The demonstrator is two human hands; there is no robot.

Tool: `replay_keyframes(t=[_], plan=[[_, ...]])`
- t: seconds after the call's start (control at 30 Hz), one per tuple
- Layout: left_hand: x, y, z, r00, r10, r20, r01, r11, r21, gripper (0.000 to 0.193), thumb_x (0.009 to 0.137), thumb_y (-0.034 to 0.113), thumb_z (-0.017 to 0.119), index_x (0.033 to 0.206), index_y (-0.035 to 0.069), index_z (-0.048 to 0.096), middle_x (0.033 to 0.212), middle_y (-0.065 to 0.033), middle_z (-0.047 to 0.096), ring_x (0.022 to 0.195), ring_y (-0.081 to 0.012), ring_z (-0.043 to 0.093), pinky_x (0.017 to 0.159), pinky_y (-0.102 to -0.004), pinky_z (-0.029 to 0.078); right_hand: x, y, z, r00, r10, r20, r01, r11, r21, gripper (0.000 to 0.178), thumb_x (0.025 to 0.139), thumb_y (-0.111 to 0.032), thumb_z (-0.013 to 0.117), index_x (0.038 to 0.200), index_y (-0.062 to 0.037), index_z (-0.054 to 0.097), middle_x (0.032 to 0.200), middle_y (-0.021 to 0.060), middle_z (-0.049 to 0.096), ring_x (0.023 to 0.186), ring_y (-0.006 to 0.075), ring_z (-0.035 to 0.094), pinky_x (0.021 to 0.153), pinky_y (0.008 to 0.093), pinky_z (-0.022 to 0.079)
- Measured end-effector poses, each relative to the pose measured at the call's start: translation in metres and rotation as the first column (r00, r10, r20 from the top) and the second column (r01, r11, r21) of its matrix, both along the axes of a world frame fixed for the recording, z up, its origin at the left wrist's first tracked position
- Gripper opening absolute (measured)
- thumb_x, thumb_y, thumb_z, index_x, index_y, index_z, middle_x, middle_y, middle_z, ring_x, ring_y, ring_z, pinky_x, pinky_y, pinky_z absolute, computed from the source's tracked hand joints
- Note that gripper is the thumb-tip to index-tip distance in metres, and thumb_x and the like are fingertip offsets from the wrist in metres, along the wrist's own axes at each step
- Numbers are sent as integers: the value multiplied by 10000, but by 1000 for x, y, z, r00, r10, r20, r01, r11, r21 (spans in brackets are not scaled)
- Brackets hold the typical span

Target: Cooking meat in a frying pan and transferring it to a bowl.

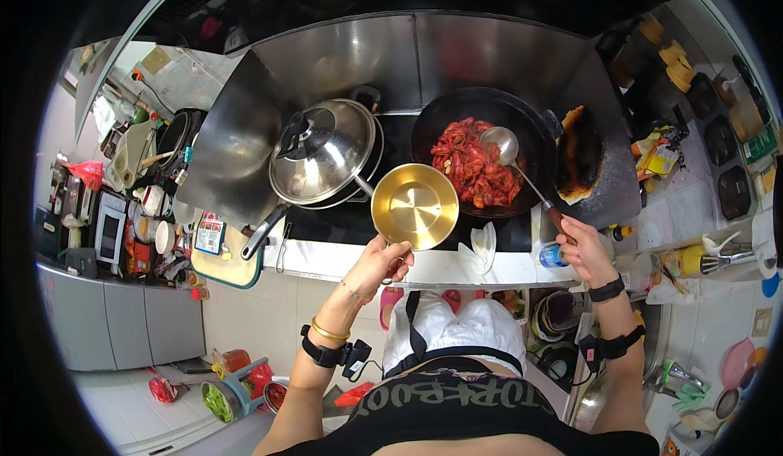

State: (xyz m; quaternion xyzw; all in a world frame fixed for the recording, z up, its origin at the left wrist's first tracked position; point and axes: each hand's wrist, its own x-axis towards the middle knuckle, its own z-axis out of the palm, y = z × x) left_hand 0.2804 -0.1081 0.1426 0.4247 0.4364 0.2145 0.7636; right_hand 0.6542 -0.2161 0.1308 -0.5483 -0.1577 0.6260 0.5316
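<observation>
My left hand (373,270) is closed on the near rim of a gold-coloured metal bowl (415,208). The bowl looks empty and hangs over the stove's front edge, between the two pans. A long-handled ladle (500,143) is gripped by its wooden handle end in my right hand (587,250). Its metal head rests among red crayfish (471,159) in a black wok (538,142) on the right burner. To the left stands a frying pan covered by a domed steel lid (320,152), its handle (265,232) pointing toward me.
A steel splash guard (347,56) wraps the stove's back and sides, with a burnt-looking patch (581,154) at right. A crumpled white cloth (481,250) and a blue-labelled bottle (551,255) sit on the front ledge. A cutting board (224,267) lies at left.
</observation>
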Motion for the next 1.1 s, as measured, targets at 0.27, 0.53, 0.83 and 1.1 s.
replay_keyframes(t=[0.27,0.53,0.83,1.1], plan=[[-12,-10,-11,999,43,-31,-43,999,15,104,932,171,484,942,68,472,752,-19,569,542,-65,447,459,-206,321,-8,-3,-30,454,54,890,-319,942,105,394,933,-180,546,1291,-18,518,785,75,620,636,133,546,582,272,444],[-18,-15,-6,996,66,-52,-65,998,19,110,932,179,479,944,70,471,746,-12,563,540,-58,441,451,-200,304,-13,-16,3,622,312,718,-363,928,-88,385,966,-167,486,1325,-31,503,626,-48,473,496,48,405,456,205,325],[-23,-6,-15,998,42,-38,-41,999,23,119,931,193,499,953,77,481,758,-9,568,545,-66,449,469,-204,323,-1,-11,28,934,303,188,-263,942,-209,382,987,-204,460,1333,-42,444,667,-23,498,408,4,290,344,161,226],[-21,3,-6,998,32,-61,-29,998,49,114,936,193,491,945,80,479,757,-5,569,548,-65,453,477,-202,332,12,-32,25,778,341,528,-314,938,-144,414,962,-174,486,1350,-31,463,676,-24,474,477,37,371,416,202,303]])
